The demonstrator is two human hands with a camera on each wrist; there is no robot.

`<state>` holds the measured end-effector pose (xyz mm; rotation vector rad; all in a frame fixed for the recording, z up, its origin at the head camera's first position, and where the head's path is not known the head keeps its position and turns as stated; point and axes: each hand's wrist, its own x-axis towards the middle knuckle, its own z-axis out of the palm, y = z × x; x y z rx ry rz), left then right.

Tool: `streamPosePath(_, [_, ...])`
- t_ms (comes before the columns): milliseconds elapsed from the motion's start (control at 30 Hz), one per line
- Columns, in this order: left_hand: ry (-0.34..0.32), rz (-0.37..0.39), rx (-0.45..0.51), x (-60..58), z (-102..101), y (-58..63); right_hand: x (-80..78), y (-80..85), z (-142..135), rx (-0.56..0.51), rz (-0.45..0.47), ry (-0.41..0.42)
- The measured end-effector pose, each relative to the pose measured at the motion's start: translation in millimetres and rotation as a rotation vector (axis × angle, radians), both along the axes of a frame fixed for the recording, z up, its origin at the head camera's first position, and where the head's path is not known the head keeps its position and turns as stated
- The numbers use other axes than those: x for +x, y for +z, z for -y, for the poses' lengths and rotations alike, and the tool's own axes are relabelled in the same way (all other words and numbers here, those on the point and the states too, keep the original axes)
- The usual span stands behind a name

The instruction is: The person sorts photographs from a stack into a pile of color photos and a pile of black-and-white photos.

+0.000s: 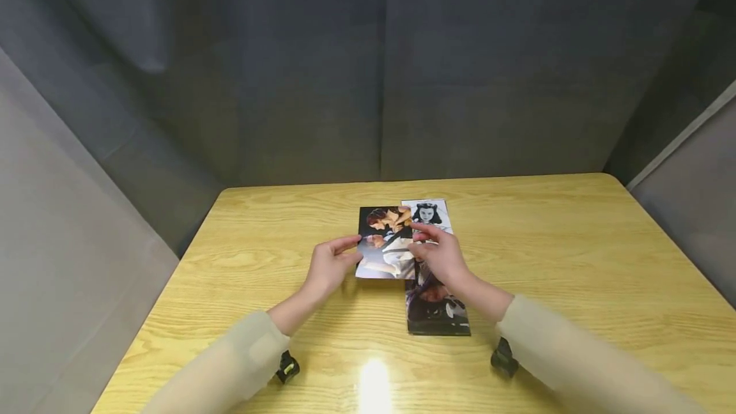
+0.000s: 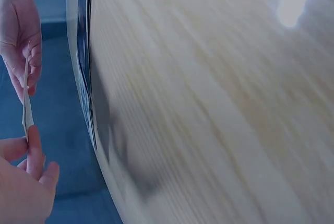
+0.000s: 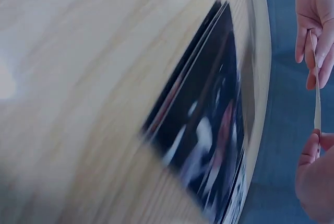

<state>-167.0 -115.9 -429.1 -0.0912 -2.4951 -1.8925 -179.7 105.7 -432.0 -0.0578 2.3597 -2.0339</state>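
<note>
A colour photo card (image 1: 386,259), dark at the top and pale lower down, is held up between both hands over the wooden table. My left hand (image 1: 329,268) pinches its left edge between thumb and fingers. On the opposite edge, my right hand (image 1: 448,259) pinches the card the same way. In the left wrist view the held card (image 2: 26,101) appears edge-on, raised off the tabletop. Below the right hand lies a stack of dark picture cards (image 1: 437,318). A black-and-white portrait card (image 1: 425,213) lies just beyond it, partly covered by the right hand.
The wood-grain table (image 1: 230,273) spreads out on both sides of the cards. A dark grey curtain (image 1: 310,82) hangs behind its far edge. Small black devices show under each sleeve, the left wrist device (image 1: 287,368) and the right wrist device (image 1: 504,360).
</note>
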Motion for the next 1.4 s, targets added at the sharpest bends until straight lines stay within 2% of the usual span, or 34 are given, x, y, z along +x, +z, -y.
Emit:
streamPosePath(333, [-0.178, 0.007, 0.019, 12.8, -29, -8.8, 27.6, -6.2, -50, 0.105, -0.046, 0.065])
streamPosePath(600, [-0.285, 0.077, -0.098, 22.4, -44, -18.7, 46.6, -13.2, -72, 0.221, -0.003, 0.093])
streamPosePath(700, [-0.299, 0.084, -0.133, 24.5, -48, -24.2, 51.6, -17.6, -75, 0.262, 0.017, 0.096])
streamPosePath(1000, [-0.310, 0.090, -0.212, 26.7, -53, -35.2, 57.6, -30.8, -77, 0.255, 0.052, 0.136])
streamPosePath(1400, [-0.351, 0.039, -0.280, 29.4, -54, -36.5, 56.4, -36.9, -80, 0.333, -0.024, 0.164])
